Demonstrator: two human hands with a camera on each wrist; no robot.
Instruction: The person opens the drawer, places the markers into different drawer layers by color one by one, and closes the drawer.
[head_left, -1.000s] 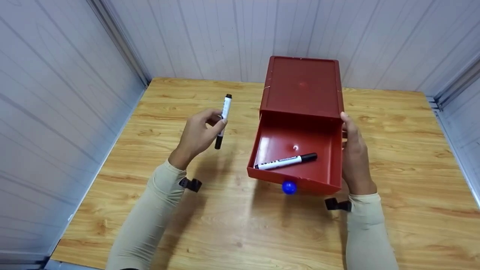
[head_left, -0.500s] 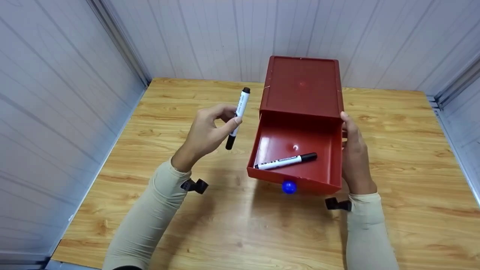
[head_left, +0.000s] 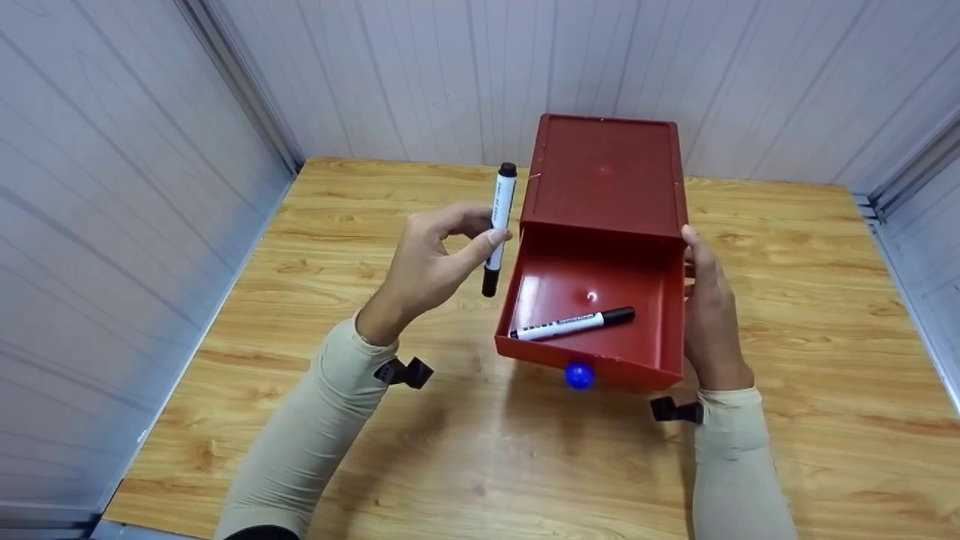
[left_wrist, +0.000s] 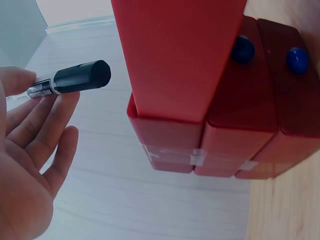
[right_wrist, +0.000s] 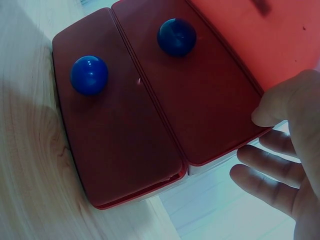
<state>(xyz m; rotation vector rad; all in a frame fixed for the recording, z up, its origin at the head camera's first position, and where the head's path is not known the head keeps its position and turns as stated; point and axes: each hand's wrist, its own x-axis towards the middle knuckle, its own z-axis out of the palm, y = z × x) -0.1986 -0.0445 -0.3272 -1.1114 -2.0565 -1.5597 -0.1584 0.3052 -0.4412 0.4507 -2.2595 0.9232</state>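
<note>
My left hand (head_left: 435, 259) pinches a white marker (head_left: 500, 202) with black ends between thumb and fingers. It holds the marker nearly upright, just left of a red drawer unit (head_left: 604, 180). The unit's top drawer (head_left: 630, 349) is pulled out, its blue knob (head_left: 579, 376) facing me. Inside the drawer lies a second marker (head_left: 566, 325), slanted near the front wall. On the unit's right side rests my right hand (head_left: 711, 319). In the right wrist view its thumb (right_wrist: 285, 100) is at the front edge, with the fingers extended along the side.
Below the pulled-out drawer are two shut drawers with blue knobs, a lower one (right_wrist: 90, 75) and a middle one (right_wrist: 176, 37). The unit stands on a wooden table (head_left: 247, 360), with pale panel walls (head_left: 420, 82) behind and at both sides.
My left hand has moved right with the marker, up close to the drawer's left side, and the marker has turned more upright. My right hand and the drawer unit have stayed put.
</note>
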